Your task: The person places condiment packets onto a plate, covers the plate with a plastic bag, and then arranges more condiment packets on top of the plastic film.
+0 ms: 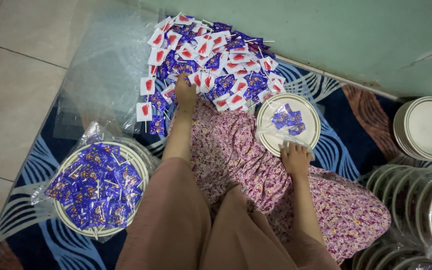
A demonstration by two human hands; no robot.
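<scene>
My left hand (185, 94) reaches far into the heap of small red-and-white and blue wrapped lollipops (211, 55), fingers buried among the wrappers, so I cannot tell whether they have closed on one. The heap lies straight ahead, within an arm's stretch. My right hand (295, 159) lies flat, fingers spread, on the near rim of the round white plate (312, 131), pinning its clear plastic bag (287, 120) of a few blue sweets in place.
</scene>
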